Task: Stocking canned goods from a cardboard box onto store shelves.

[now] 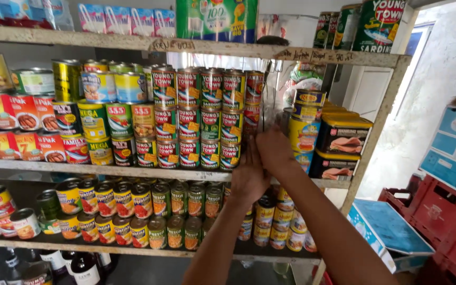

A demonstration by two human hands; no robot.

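Stacked red-and-green cans [201,119] fill the middle shelf [106,170] in three tiers. Both my arms reach up from the bottom to the right end of this stack. My left hand [249,177] lies flat with its fingers pointing up against the front of the rightmost column of cans [253,87]. My right hand [273,150] is just to the right of that column, its back toward me and its fingers hidden behind the cans. Whether either hand grips a can is not visible.
Yellow round tins [306,126] and black-and-yellow rectangular meat tins [342,138] stand right of my hands. More cans line the lower shelf [133,248] and the top shelf. Dark bottles [75,266] stand at floor level. Red crates [439,211] and a blue-topped box [389,227] sit at right.
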